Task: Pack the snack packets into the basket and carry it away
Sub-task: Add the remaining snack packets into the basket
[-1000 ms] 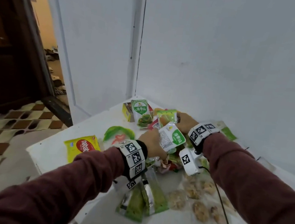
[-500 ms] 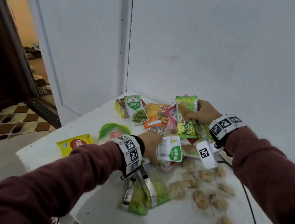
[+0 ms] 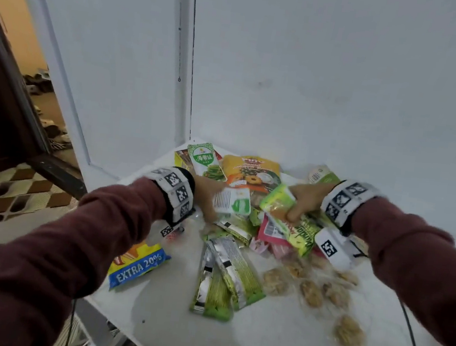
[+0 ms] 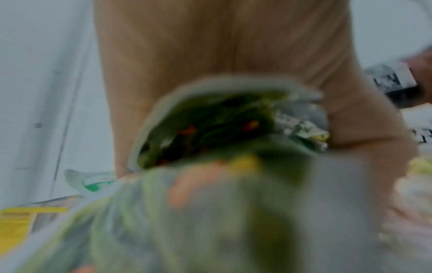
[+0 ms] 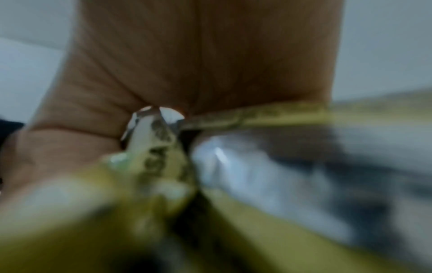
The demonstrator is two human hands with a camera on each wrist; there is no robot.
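Both hands full of packets, no basket in sight yet

Your left hand [image 3: 208,199] pinches a white-and-green foil sachet [image 3: 233,200] just left of the orange pineapple bag [image 3: 251,173]; your right hand [image 3: 308,198] grips crinkly green packets [image 3: 295,224] beside it. They look light, soft and slippery, so grab the sealed edges.
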